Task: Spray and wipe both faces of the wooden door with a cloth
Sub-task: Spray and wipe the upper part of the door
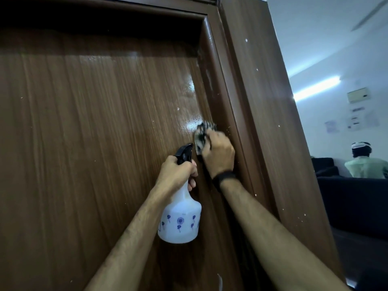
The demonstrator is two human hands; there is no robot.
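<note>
The brown wooden door [94,133] fills the left and middle of the head view, with a wet, shiny patch near its right edge. My right hand [218,154] grips a grey and black patterned cloth [201,135] and presses it against the door beside the frame. My left hand [178,173] grips the neck of a white spray bottle [180,219] with blue flower prints and a black trigger head, held just left of and below the cloth. A black band sits on my right wrist.
The brown door frame [262,122] runs down the right of the door. Beyond it lies a room with a dark sofa [352,198], a seated person [365,162] facing away, a lit tube light and papers on the white wall.
</note>
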